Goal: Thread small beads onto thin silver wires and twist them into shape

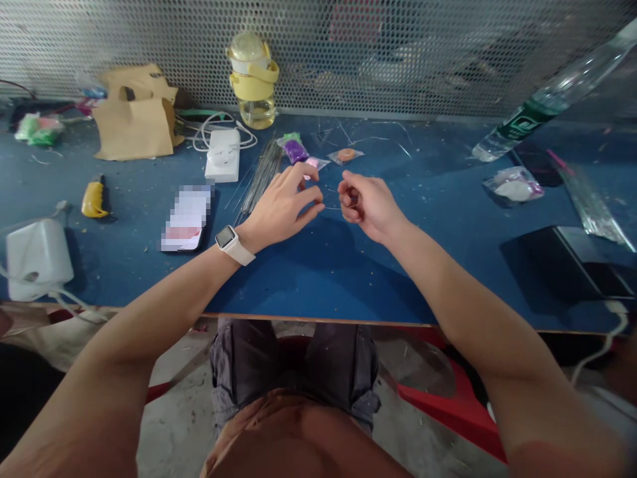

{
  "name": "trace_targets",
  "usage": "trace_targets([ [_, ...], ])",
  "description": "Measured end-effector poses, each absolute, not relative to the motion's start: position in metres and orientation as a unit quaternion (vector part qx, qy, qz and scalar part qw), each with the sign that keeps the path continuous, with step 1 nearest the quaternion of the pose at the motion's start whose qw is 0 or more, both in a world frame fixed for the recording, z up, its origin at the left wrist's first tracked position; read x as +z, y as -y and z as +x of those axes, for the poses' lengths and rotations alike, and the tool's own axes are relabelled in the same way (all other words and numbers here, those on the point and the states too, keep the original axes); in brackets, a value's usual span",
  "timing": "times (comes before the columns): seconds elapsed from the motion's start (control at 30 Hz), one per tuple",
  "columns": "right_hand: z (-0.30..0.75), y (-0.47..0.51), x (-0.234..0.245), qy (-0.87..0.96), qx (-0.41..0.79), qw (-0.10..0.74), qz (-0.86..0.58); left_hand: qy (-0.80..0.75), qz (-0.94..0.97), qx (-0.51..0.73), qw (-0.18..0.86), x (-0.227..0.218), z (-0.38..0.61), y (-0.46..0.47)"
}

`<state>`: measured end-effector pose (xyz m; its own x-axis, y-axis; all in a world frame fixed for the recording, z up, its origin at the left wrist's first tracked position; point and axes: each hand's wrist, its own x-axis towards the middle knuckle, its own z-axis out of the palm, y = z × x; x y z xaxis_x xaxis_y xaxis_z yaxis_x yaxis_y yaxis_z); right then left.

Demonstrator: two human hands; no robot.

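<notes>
Above desk | thin wire apparently pinched by right hand | left hand part-open, contact unclear | wire-handling judged underway; steady pinch called for

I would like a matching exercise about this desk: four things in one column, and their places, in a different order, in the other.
Things:
1. Thin, pale wire
2. Bundle of thin grey wires
3. Yellow-handled cutter
4. Clear drinking bottle with yellow handle

Places:
A. Left of the dark-edged rectangular phone
B. Between the left hand and right hand
C. Near the perforated grey screen
D. Beside the purple packet

Pairs: 1-B, 2-D, 3-A, 4-C
</notes>
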<state>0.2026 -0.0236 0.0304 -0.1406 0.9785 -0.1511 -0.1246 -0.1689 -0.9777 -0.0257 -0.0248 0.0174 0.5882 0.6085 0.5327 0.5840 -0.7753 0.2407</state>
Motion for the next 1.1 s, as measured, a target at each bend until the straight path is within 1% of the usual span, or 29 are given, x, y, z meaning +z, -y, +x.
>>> trace_targets([
  [0.17,0.204,0.024,0.031,0.435,0.642,0.435,-0.459,-0.314,0.906,0.285,-0.006,0.019,-0.028,0.025],
  [0.33,0.201,0.027,0.033,0.445,0.643,0.433,-0.448,-0.324,0.898,0.298,0.004,0.018,-0.03,0.019],
  [0.57,0.199,0.026,0.029,0.487,0.589,0.459,-0.453,-0.327,0.901,0.285,-0.024,0.017,-0.031,0.017],
  [0.73,0.2,0.025,0.024,0.523,0.544,0.47,-0.457,-0.33,0.902,0.278,-0.03,0.018,-0.029,0.02],
  [0.93,0.201,0.024,0.018,0.575,0.479,0.506,-0.429,-0.323,0.902,0.285,-0.027,0.013,-0.028,0.019],
  [1.1,0.202,0.02,0.014,0.549,0.498,0.518,-0.427,-0.325,0.891,0.317,-0.016,0.006,-0.029,0.015],
])
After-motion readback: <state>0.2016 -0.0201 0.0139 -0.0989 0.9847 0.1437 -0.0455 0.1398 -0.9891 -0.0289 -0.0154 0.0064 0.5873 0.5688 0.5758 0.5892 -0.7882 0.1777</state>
